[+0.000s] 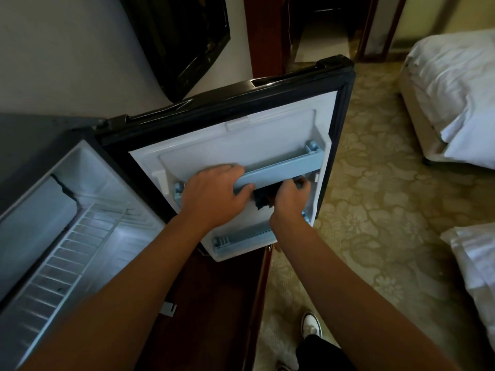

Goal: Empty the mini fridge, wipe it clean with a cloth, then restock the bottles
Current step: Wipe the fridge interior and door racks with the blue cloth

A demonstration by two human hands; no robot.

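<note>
Hotel room, fridge door [241, 135] open | left hand [214, 194] grips door rail [278, 170] | right hand [290, 195] fingers clutch dark cloth [263, 202] | risk: rail may pop off if pulled.

Dim, soft-focus, corners warped and darkened

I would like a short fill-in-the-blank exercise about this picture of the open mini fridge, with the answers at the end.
1. The fridge door stands ____.
2. The left hand grips the upper door ____.
3. The right hand holds a dark ____ against the inside of the door, under the upper shelf.
4. The wire rack inside the fridge carries ____ bottles.

Missing words: open; shelf; cloth; no
</note>
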